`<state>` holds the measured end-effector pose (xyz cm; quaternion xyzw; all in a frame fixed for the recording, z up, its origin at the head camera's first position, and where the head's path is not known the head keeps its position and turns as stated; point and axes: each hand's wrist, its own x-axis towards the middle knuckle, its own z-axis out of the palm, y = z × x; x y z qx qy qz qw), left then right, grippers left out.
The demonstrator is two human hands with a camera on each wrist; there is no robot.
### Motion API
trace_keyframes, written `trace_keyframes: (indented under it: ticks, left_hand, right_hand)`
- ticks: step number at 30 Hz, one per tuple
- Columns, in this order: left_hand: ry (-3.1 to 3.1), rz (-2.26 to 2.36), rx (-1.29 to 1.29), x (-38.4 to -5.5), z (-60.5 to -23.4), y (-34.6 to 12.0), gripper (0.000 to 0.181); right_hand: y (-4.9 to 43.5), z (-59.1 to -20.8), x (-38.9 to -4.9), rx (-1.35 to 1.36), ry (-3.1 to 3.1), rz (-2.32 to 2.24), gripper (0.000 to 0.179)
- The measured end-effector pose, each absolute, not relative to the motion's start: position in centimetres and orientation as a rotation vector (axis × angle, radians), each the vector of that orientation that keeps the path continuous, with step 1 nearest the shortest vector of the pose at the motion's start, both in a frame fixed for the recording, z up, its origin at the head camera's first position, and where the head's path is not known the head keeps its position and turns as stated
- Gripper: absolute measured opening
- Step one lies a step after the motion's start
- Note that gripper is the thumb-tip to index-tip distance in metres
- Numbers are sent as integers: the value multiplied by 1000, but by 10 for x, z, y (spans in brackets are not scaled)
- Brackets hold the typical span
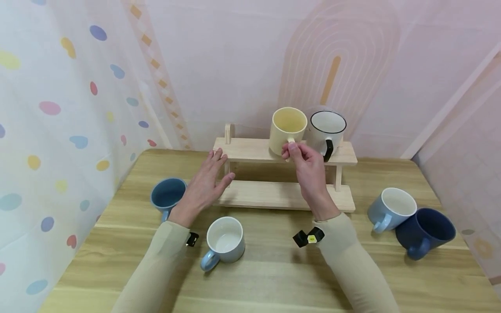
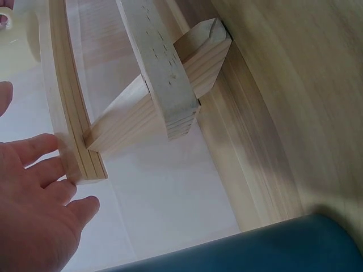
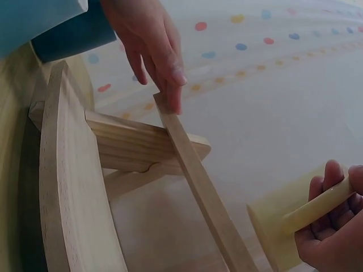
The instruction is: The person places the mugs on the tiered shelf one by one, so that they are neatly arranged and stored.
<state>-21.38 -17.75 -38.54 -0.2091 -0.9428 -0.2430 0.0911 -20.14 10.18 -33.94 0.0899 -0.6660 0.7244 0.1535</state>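
Note:
A pale yellow mug [image 1: 279, 137] is on the upper board of a two-tier wooden rack [image 1: 250, 150]. My right hand [image 1: 311, 174] pinches its handle between thumb and fingers, as the right wrist view also shows with the handle [image 3: 317, 208]. Right beside it on the same board stands a white mug [image 1: 328, 124] with a black rim and black handle. At the rack's left end, my left hand [image 1: 205, 182] has its fingers extended, and in the left wrist view its fingertips [image 2: 62, 190] touch the end of the upper board [image 2: 85, 164].
A teal mug [image 1: 168, 193] stands left of my left wrist. Between my forearms is a white-and-grey mug [image 1: 231, 248] with a light blue handle. At the right, a light blue mug [image 1: 381, 213] and a navy mug [image 1: 411, 234] stand close together. A patterned curtain [image 1: 235, 65] hangs behind.

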Motion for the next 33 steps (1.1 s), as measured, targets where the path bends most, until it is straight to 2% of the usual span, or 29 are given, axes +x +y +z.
trace_keyframes:
  ticks: [13,33]
  left_hand:
    - [-2809,-734,-608,-213,-386,-181,75]
    - [-2800,-754,-607,-209,-386,-182,76]
  right_hand:
    - [98,-343,-216,201,-1910,2084,36]
    - [96,-345,-220,151,-1980,2032,39]
